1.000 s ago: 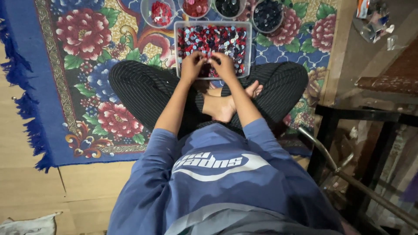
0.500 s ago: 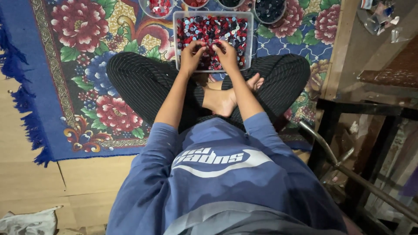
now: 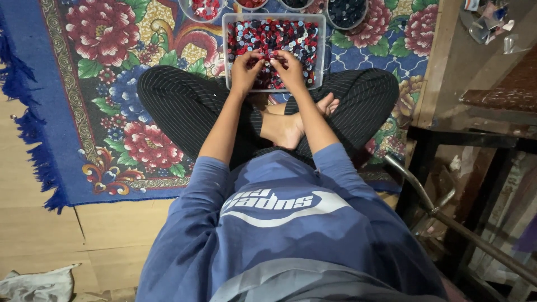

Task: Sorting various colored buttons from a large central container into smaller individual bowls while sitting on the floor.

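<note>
Head view, as I read it remotely. Both hands — left hand [image 3: 245,68], right hand [image 3: 289,67] — rest curled in the clear rectangular plastic tray [image 3: 320,51] heaped with small red, blue and black discs [image 3: 279,34], on the floral blue rug [image 3: 106,84] before crossed legs. Whether the fingers pinch a disc I cannot tell. Risk: the tray's near edge sits against the shins — a nudge could tip it. Round bowls [image 3: 347,11] beyond are cut off at the frame's top.

Both hands, left hand [image 3: 244,71] and right hand [image 3: 291,70], rest in the button tray [image 3: 320,53].
</note>
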